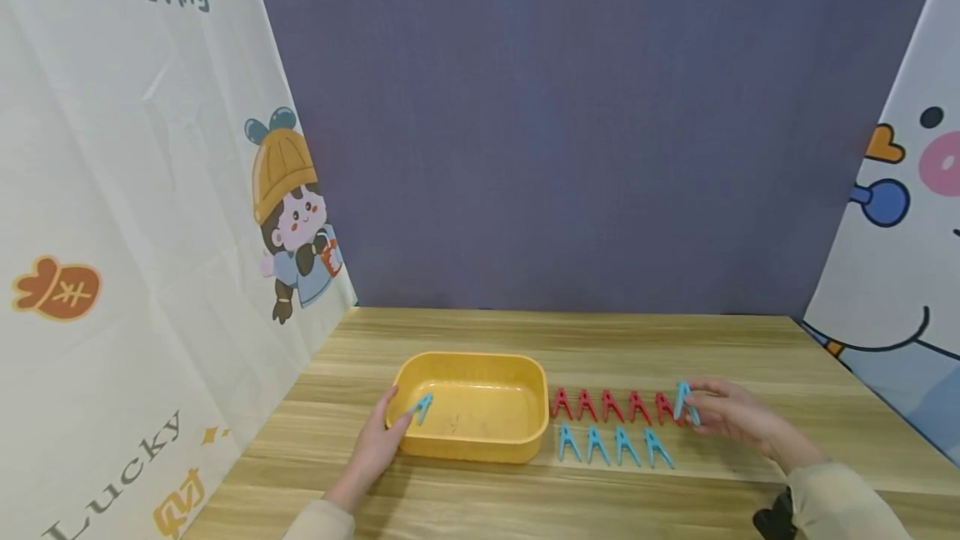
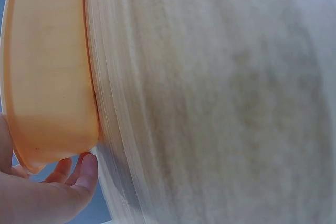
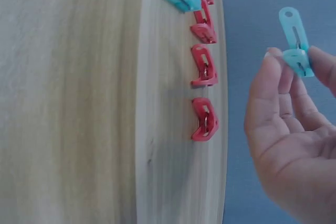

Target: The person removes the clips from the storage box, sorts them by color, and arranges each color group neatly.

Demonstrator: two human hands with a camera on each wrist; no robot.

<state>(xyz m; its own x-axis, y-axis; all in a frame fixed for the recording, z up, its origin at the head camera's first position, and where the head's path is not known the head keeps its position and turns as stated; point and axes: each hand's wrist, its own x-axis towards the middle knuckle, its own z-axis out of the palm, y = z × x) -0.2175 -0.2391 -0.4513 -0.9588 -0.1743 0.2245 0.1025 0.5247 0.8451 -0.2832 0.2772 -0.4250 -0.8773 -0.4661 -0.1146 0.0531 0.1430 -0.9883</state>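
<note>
My right hand pinches a light-blue clothespin between thumb and fingertips, held up near the right end of the row of red clothespins. My left hand grips the left end of a yellow plastic basin, thumb over the rim and fingers along the outer wall. Inside the basin, close to the left thumb, lies another light-blue clothespin. Several light-blue clothespins stand spread in a second row, in front of the red ones.
A wood-grain table carries everything. Behind it hangs a dark blue-grey cloth. Printed white sheets stand at the left and right. Something small and black shows beside the right sleeve.
</note>
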